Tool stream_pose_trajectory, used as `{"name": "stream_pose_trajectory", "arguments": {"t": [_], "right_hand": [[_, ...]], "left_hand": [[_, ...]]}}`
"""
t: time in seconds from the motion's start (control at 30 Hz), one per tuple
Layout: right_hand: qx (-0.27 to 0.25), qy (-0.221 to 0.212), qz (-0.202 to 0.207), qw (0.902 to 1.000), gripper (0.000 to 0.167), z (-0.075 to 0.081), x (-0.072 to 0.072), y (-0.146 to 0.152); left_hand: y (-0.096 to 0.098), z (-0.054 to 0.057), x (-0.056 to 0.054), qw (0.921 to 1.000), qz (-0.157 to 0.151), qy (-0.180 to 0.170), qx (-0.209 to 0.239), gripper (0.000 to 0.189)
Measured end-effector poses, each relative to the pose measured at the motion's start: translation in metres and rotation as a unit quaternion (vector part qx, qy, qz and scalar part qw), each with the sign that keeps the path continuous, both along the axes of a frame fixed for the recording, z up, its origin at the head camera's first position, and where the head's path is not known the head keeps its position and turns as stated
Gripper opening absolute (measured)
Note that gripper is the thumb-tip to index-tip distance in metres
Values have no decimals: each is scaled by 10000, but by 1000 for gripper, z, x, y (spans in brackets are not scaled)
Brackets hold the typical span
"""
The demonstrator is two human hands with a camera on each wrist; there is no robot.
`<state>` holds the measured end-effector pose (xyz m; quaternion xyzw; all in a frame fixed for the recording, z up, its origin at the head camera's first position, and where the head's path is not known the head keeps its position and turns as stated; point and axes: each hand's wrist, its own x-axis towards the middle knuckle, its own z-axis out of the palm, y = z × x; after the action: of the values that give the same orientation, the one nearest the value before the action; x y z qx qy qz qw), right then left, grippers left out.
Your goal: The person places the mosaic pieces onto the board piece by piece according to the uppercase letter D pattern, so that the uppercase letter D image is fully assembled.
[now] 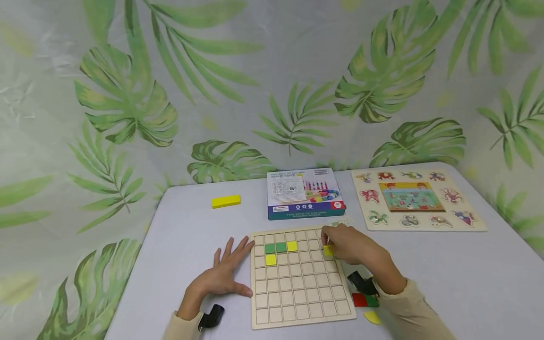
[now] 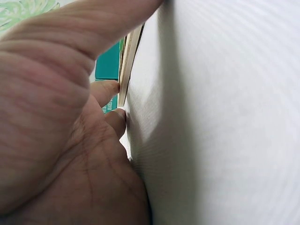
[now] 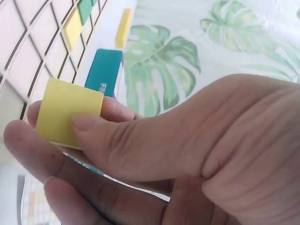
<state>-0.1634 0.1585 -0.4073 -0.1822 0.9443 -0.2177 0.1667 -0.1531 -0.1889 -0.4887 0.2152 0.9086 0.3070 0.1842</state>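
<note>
A square wooden grid board [image 1: 303,297] lies on the table in front of the person. Two green tiles [image 1: 275,247] and a yellow tile [image 1: 292,246] sit side by side in one of its upper rows, with another yellow tile [image 1: 270,259] below the left green one. Fingers spread, the left hand [image 1: 223,274] touches the board's left edge with its thumb and fingertips. Over the board's upper right corner, the right hand [image 1: 350,243] pinches a yellow square tile [image 3: 65,112] between thumb and fingers.
Behind the board lies a boxed toy set [image 1: 303,193]. An animal puzzle board [image 1: 418,219] is at the back right, a yellow block [image 1: 226,201] at the back left. Red [image 1: 359,300] and green pieces and a yellow curved piece [image 1: 371,317] lie beside the right forearm.
</note>
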Motion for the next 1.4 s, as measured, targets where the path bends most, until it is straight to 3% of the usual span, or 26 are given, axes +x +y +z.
{"name": "stream_pose_trajectory", "arguments": {"t": [0.57,1.0,1.23,1.4], "right_hand": [[-197,377,560,9975,12,-6,-16,-29],[-864,676,941,9895,11,-16,-13,-51],[-1068,796,1094,9850,1,-26,-10,-66],[-1378,931,1120,9797,6,-31,-8,-74]], "left_hand": [[0,-1,-1,9999,-84,-25,94,125],[0,0,-3,10000,-55,-7,28,125],[-1,-3,-3,10000,-41,-11,56,124],[-2,-3,-2,10000,-61,7,54,124]]}}
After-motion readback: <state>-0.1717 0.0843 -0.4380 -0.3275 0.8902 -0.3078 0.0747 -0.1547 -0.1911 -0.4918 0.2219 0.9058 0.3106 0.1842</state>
